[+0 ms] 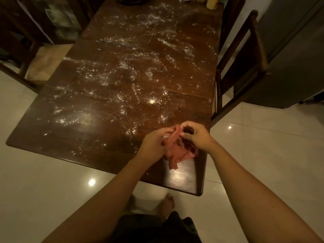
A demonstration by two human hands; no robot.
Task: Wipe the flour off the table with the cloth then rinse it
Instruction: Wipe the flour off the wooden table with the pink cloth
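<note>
Flour (122, 81) is lying scattered across most of the table (35, 137). By the near right corner, the left hand (154, 142) is pinching the red cloth (175, 155) at one side, and the right hand (196, 135) is pinching its top fold. The cloth is looking soft, light and limp, so it is probably best gathered into a wad under one palm.

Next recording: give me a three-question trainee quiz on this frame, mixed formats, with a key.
1. Fill in: the red cloth is held over the table's near ____ corner.
2. Which hands grip the cloth? A) left only B) right only C) both
3. True or false: the flour has been wiped away completely.
Key: 1 right; 2 C, left hand and right hand both grip it; 3 false.
</note>
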